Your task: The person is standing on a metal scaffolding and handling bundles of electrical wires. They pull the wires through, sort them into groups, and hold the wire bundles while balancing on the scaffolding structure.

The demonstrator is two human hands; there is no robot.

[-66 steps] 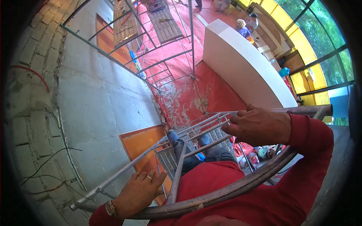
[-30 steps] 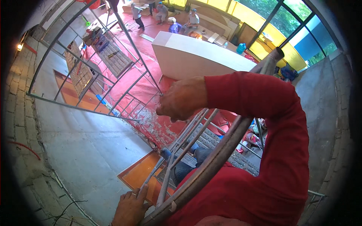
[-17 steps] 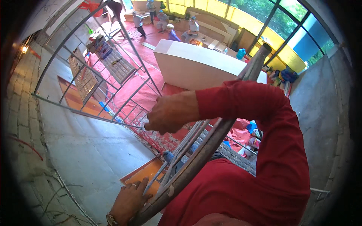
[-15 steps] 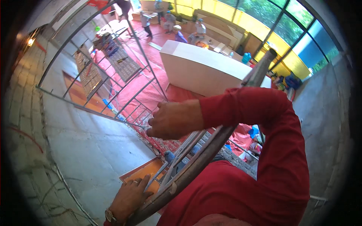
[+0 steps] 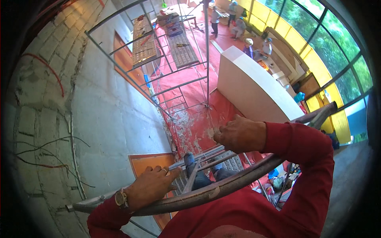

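A long, worn metal pipe crosses in front of my body, sloping up to the right. My left hand, with a ring and a wristwatch, lies over the pipe, fingers stretched out beyond it. Past the pipe, my right hand is raised with its fingers curled in; whatever it may hold is hidden. The right forearm in its red sleeve passes above the pipe. Below, my shoes stand on a perforated metal scaffold plank beside lighter metal bars.
A scaffold frame with perforated planks rises ahead. A large pale box-like structure stands on red floor sheeting. The grey wall and bare blockwork run along the left. Several people are far off below.
My view has swung, so the pipe lies flatter across it and more blockwork shows at left. Both hands appear further right; the left fingers remain stretched and the right fingers curled.
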